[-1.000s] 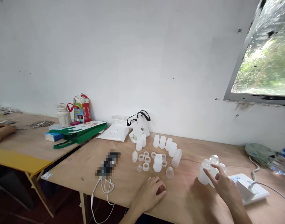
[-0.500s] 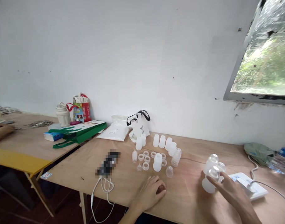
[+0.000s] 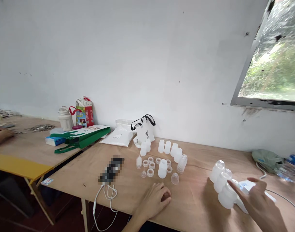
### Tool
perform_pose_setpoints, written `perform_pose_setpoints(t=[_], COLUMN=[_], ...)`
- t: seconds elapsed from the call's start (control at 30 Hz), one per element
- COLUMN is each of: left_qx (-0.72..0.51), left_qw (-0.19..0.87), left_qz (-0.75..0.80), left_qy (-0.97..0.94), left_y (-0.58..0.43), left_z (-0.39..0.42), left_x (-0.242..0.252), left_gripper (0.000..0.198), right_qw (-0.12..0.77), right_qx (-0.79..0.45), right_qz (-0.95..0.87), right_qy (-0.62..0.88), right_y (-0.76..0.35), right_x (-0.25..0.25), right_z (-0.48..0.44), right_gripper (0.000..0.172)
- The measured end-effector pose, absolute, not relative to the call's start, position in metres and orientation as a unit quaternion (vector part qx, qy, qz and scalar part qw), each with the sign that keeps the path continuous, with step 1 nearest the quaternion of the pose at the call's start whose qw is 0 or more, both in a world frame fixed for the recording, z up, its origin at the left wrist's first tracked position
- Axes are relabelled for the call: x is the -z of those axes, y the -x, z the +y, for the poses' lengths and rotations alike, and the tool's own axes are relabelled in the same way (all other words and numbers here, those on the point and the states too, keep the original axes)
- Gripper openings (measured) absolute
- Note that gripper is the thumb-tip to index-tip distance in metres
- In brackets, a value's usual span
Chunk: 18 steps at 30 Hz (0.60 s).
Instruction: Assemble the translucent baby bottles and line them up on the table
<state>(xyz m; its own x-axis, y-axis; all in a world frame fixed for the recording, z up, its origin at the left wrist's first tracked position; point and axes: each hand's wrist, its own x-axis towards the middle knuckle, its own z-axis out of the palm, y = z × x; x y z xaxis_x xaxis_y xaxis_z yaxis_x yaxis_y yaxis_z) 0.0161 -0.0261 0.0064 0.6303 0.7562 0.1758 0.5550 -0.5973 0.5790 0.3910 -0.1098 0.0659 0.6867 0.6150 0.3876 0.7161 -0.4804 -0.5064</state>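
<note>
R hand point(image 3: 259, 201) spread wide, index tip at the nearest of 3 frosted plastic bottles point(image 3: 226, 197), lower right of the desk point(image 3: 195, 167); L hand point(image 3: 155, 200) loosely curled nr clear plastic rings point(image 3: 150, 172), lower centre, prob. empty, hard to tell.

Your worktop point(image 3: 72, 170): plywood, in front of you.
Centre: frosted bottles point(image 3: 162, 169) among plastic rings point(image 3: 148, 163).
Right: bottle cluster point(image 3: 221, 182), white device point(image 3: 244, 187).
Left: blurred phone point(image 3: 111, 169), white cable point(image 3: 106, 196).
Back: white pouch point(image 3: 117, 137), tote bag point(image 3: 144, 132).
</note>
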Motion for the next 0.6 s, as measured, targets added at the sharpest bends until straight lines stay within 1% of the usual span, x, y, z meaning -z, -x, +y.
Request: perform_pose_setpoints(t=[0.03, 0.1, 0.17, 0.23, 0.27, 0.3, 0.4, 0.43, 0.5, 0.6], left_qx=[-0.209, -0.220, -0.229, -0.226, -0.223, -0.220, -0.219, -0.220, -0.219, -0.212], left_qw=[0.244, 0.251, 0.260, 0.260, 0.255, 0.247, 0.219, 0.209, 0.190, 0.173], left_qz=[0.374, 0.372, 0.375, 0.383, 0.389, 0.396, 0.416, 0.418, 0.417, 0.418], left_qy=[-0.870, -0.866, -0.860, -0.857, -0.857, -0.857, -0.855, -0.856, -0.861, -0.866], left_y=[-0.016, -0.017, -0.016, -0.014, -0.012, -0.010, -0.003, -0.001, 0.000, 0.000], left_z=[-0.026, -0.024, -0.021, -0.016, -0.012, -0.010, -0.004, -0.004, -0.004, -0.005], left_x=[-0.006, -0.005, -0.002, 0.001, 0.002, 0.003, 0.005, 0.005, 0.005, 0.006], left_gripper=[0.006, 0.004, 0.009, 0.018, 0.022, 0.026, 0.032, 0.032, 0.030, 0.024], right_qw=[0.347, 0.400, 0.423, 0.417, 0.390, 0.338, 0.154, 0.109, 0.055, 0.041], right_qx=[0.090, 0.131, 0.140, 0.121, 0.104, 0.082, 0.049, 0.046, 0.038, 0.026], right_qz=[-0.368, -0.377, -0.458, -0.573, -0.631, -0.687, -0.766, -0.783, -0.795, -0.783], right_qy=[0.858, 0.825, 0.770, 0.695, 0.662, 0.638, 0.623, 0.610, 0.603, 0.620], right_y=[-0.377, -0.347, -0.314, -0.283, -0.268, -0.254, -0.217, -0.208, -0.193, -0.182], right_x=[-0.074, -0.082, -0.077, -0.062, -0.053, -0.043, -0.023, -0.020, -0.019, -0.023], right_z=[-0.108, -0.100, -0.089, -0.076, -0.071, -0.066, -0.060, -0.061, -0.064, -0.070], right_gripper=[0.076, 0.059, 0.052, 0.047, 0.042, 0.037, 0.020, 0.019, 0.028, 0.033])
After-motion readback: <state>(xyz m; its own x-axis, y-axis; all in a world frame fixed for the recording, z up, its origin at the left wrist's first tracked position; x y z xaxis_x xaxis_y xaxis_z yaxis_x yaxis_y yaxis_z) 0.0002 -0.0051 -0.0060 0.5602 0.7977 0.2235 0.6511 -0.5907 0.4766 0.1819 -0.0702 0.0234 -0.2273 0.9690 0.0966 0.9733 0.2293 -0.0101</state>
